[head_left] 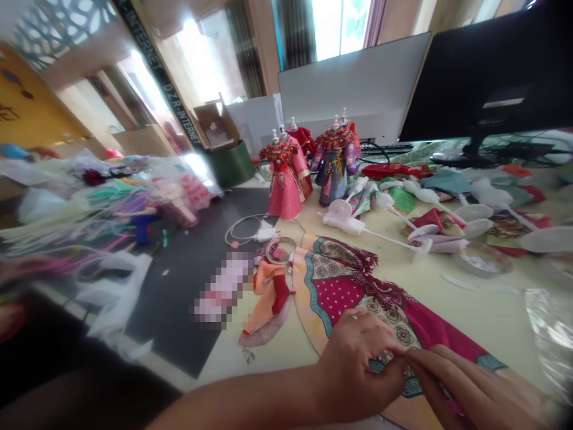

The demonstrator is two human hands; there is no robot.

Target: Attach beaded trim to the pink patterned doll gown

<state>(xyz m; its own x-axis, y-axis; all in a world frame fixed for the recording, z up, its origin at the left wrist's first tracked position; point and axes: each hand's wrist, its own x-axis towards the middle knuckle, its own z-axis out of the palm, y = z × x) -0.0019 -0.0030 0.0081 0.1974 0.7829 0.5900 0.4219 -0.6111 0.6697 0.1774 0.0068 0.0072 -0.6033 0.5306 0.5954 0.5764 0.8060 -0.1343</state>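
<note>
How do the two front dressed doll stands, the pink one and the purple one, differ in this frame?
The pink-skirted doll stand wears a red bodice over a pink skirt; the purple-robed doll stand wears a purple and blue robe with a yellow cord down the front. The pink one stands nearer the dark mat, the purple one nearer the monitor. Both stand upright, headless, on the table, with red patterned collars.

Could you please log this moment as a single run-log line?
left hand: pinching patterned fabric | right hand: pinching same fabric | behind: dressed doll stands, table
</note>
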